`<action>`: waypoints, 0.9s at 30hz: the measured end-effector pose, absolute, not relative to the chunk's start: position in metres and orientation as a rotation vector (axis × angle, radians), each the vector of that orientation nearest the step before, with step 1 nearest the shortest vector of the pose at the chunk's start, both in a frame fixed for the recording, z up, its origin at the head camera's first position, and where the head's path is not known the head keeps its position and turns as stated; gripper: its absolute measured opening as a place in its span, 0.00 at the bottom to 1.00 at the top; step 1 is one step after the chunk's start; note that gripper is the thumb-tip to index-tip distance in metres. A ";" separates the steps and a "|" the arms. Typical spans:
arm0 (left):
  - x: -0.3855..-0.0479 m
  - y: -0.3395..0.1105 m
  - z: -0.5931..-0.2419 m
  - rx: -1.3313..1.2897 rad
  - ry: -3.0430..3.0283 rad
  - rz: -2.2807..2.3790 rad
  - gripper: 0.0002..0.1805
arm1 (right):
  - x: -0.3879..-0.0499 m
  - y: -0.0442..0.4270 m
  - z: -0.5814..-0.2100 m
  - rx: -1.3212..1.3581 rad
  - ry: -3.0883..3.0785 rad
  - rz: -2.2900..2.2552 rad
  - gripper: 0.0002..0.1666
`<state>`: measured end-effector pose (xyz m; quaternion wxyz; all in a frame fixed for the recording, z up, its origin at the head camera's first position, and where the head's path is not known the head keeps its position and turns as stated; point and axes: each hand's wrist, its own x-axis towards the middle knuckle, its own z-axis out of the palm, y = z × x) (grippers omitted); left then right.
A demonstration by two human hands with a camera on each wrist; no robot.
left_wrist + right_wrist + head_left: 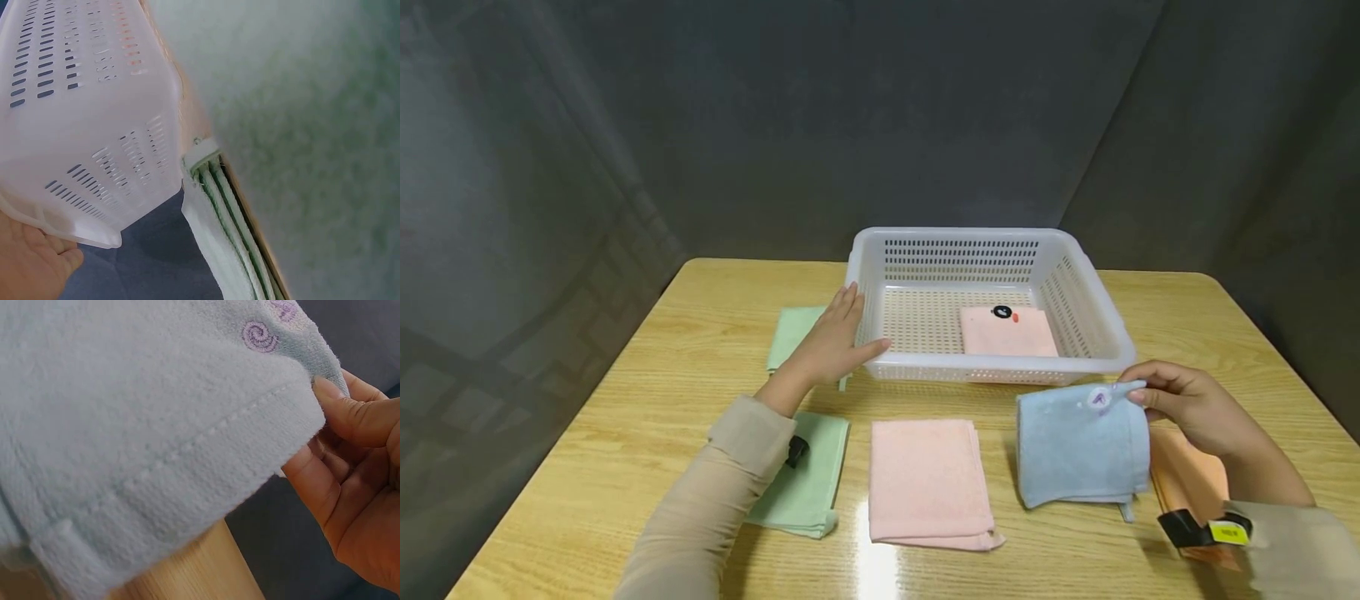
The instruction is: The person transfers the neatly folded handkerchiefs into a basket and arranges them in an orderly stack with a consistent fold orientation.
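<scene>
My right hand (1183,408) pinches the upper right corner of a folded light-blue towel (1082,450), lifted beside the front right of the white basket. In the right wrist view, thumb and fingers grip the towel (156,425) near its purple spiral embroidery. My left hand (835,342) rests at the front left corner of the white plastic basket (1000,364), fingers straight along the left rim and thumb spread over the front one. Inside the basket, at the right, lies a folded pink towel (1007,333) with a black and red design. The left wrist view shows the basket's perforated side (94,175).
On the wooden table (625,433), a folded pink towel (925,483) lies in front of the basket. Two folded green towels, one nearer (812,475) and one farther (790,329), lie at the left. An orange towel (1195,475) lies partly under my right arm.
</scene>
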<state>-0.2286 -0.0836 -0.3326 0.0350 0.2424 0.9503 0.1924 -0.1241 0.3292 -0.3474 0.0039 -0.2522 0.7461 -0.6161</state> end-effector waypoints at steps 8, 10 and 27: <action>-0.229 -0.083 -0.333 0.748 2.924 0.579 0.47 | -0.127 0.327 -0.342 -0.848 2.303 -1.977 0.19; -0.229 -0.083 -0.333 0.745 2.923 0.582 0.47 | -0.129 0.327 -0.340 -0.874 2.267 -2.001 0.19; -0.229 -0.084 -0.333 0.755 2.919 0.606 0.47 | -0.141 0.325 -0.316 -0.972 2.119 -2.131 0.17</action>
